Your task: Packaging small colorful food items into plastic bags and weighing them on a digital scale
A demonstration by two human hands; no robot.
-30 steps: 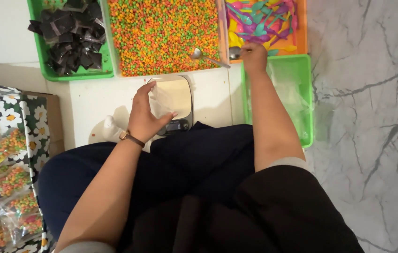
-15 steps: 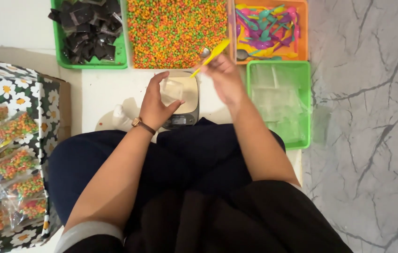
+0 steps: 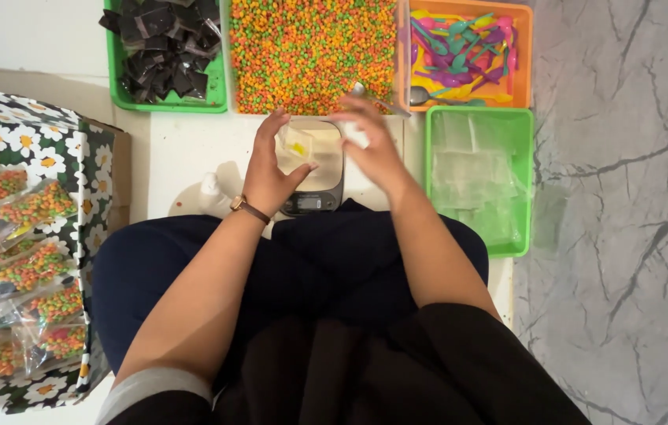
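Seated person viewed from above, both hands working over a small kitchen scale (image 3: 314,185) that sits on the white surface (image 3: 184,149) just in front of the knees. Left hand (image 3: 271,169) is curled around a small clear plastic bag (image 3: 296,145) with a yellow item visible inside; thumb and fingers grip the bag's left side, holding it over the scale platform. A watch with a brown strap sits on that wrist. Right hand (image 3: 373,142) is at the bag's right edge, fingers bent inward and pinching something pale; whether that is the bag's rim or a separate item cannot be told, as the fingers are blurred. The two hands are near each other, bag between them. Directly beyond the scale: a tray of orange, green and yellow pellets (image 3: 310,51), with a metal spoon (image 3: 377,98) lying at its near right corner. Left of it, a green tray of dark brown squares (image 3: 167,47). Right of it, an orange tray of coloured plastic spoons (image 3: 468,47). Below that, a green tray of empty clear bags (image 3: 475,177), just beside the right forearm. At far left, a daisy-print box (image 3: 58,149) holds filled bags of pellets (image 3: 23,260). Grey marble floor (image 3: 625,236) at right.
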